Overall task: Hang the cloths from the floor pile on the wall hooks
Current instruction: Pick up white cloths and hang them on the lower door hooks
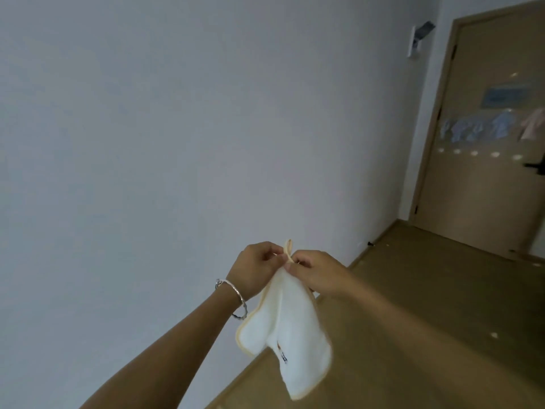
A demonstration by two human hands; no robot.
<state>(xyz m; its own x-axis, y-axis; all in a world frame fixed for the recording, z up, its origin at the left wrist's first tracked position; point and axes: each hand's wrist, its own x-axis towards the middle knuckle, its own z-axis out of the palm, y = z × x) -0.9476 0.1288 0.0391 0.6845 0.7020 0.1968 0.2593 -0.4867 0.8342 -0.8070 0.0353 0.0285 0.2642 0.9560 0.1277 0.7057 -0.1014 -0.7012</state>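
**Loop being readied on a cloth held in both hands**

The white cloth (283,320) is pinched tightly at its top corner by the left hand (256,267) and the right hand (315,273). Its loop (288,246) stands up just above the grip, between the two hands, and the rest hangs below. The step is judged to be the opening of the loop before hanging. Far beyond the grip, up and to the right, hung cloths (472,129) and a row of pale knobs (474,153), probably free hooks, are seen blurred on the door (486,202). Next, the cloth needs to be carried there and the loop kept open to be slipped over one.
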